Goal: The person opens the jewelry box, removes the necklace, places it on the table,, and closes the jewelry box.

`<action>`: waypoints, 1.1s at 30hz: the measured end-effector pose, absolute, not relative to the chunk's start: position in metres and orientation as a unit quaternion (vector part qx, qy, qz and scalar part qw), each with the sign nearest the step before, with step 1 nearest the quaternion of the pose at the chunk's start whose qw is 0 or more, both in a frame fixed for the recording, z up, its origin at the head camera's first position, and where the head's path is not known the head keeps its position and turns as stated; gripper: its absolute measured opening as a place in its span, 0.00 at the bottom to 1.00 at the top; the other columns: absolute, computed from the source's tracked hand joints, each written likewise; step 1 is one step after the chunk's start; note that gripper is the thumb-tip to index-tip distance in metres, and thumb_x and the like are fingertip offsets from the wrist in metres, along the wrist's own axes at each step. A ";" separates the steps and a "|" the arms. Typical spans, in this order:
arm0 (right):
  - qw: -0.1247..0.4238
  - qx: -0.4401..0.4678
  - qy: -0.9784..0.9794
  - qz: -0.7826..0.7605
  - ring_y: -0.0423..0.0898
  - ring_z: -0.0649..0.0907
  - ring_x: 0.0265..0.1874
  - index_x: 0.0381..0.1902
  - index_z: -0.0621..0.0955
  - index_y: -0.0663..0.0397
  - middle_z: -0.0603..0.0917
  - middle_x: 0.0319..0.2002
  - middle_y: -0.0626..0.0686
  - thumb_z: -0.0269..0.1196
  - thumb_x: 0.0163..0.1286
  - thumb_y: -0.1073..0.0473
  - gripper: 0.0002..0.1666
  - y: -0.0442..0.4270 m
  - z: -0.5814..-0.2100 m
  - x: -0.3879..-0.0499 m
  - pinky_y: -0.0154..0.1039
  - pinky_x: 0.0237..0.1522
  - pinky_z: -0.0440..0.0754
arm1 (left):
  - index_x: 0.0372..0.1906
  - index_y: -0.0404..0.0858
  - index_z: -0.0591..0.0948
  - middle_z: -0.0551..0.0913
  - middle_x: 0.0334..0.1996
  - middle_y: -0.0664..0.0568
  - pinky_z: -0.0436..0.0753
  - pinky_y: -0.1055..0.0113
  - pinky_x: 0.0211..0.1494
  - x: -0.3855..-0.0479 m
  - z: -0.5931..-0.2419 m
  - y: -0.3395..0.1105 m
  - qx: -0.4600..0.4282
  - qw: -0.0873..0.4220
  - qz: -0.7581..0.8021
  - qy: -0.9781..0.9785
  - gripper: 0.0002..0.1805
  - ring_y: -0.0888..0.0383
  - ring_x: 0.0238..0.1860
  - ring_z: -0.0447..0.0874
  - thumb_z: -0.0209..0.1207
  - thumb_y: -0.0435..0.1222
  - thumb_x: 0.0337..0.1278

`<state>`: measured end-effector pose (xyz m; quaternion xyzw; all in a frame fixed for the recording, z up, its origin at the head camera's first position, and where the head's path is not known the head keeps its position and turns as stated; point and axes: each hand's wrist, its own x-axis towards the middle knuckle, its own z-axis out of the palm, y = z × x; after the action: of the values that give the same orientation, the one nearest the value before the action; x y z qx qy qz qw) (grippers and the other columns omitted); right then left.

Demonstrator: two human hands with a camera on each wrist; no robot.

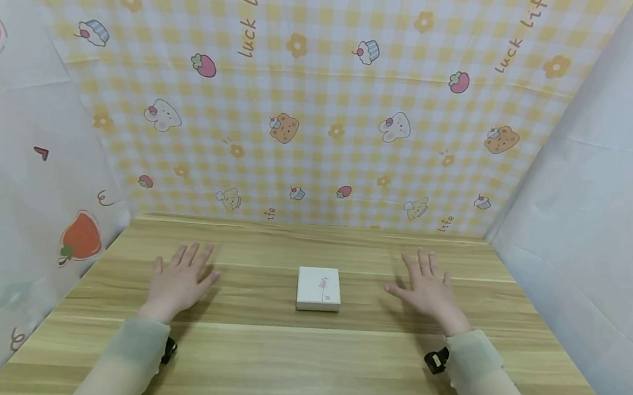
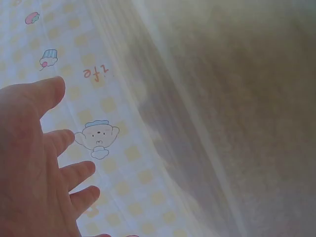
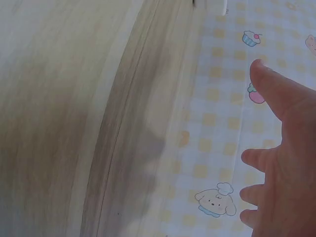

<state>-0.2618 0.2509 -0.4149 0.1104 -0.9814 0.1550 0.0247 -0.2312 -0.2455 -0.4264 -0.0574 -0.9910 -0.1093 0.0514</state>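
Note:
A small white square box point(image 1: 318, 285) with a pink flower printed on its lid lies near the middle of the wooden table. To its left is my left hand point(image 1: 178, 282), palm down with the fingers spread, holding nothing. My right hand point(image 1: 429, 291) is spread out likewise on the box's right side, apart from it. In the left wrist view the left hand point(image 2: 29, 153) shows its thumb and fingers extended. The right wrist view has the right hand point(image 3: 289, 153) with its thumb out, and a corner of the white box point(image 3: 217, 6) at the top edge.
The wooden tabletop point(image 1: 301, 372) meets a yellow checked cloth point(image 1: 325, 98) hanging at the back. White cloth walls stand at the left point(image 1: 11, 196) and right point(image 1: 598, 203). A black strap point(image 1: 436, 360) is on the right wrist; another black piece point(image 1: 169, 350) shows at the left wrist.

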 end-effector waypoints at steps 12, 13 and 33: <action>0.005 0.122 -0.975 0.184 0.69 0.38 0.71 0.76 0.53 0.57 0.40 0.74 0.69 0.60 0.63 0.31 0.57 0.241 -0.415 -0.263 0.75 0.61 0.35 | 0.76 0.40 0.53 0.51 0.73 0.34 0.36 0.28 0.65 -0.231 -0.421 -0.231 -0.102 0.044 -0.128 -0.986 0.39 0.33 0.72 0.44 0.46 0.56 0.70; 0.003 0.124 -0.975 0.185 0.69 0.38 0.71 0.76 0.52 0.58 0.40 0.74 0.69 0.60 0.63 0.31 0.57 0.240 -0.415 -0.263 0.75 0.61 0.35 | 0.76 0.41 0.53 0.51 0.73 0.35 0.36 0.28 0.65 -0.231 -0.421 -0.230 -0.104 0.043 -0.130 -0.985 0.39 0.33 0.72 0.44 0.46 0.56 0.70; -0.005 0.166 -0.963 0.214 0.70 0.43 0.71 0.75 0.55 0.59 0.44 0.74 0.69 0.63 0.62 0.35 0.56 0.219 -0.416 -0.261 0.74 0.62 0.43 | 0.76 0.40 0.54 0.58 0.72 0.36 0.44 0.26 0.63 -0.231 -0.423 -0.215 -0.146 0.047 -0.161 -0.975 0.39 0.34 0.71 0.52 0.49 0.54 0.69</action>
<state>-0.2611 0.2193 -0.4162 0.1656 -0.9627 0.2140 -0.0052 -0.2312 -0.2151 -0.4228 -0.1462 -0.9748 -0.1615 0.0470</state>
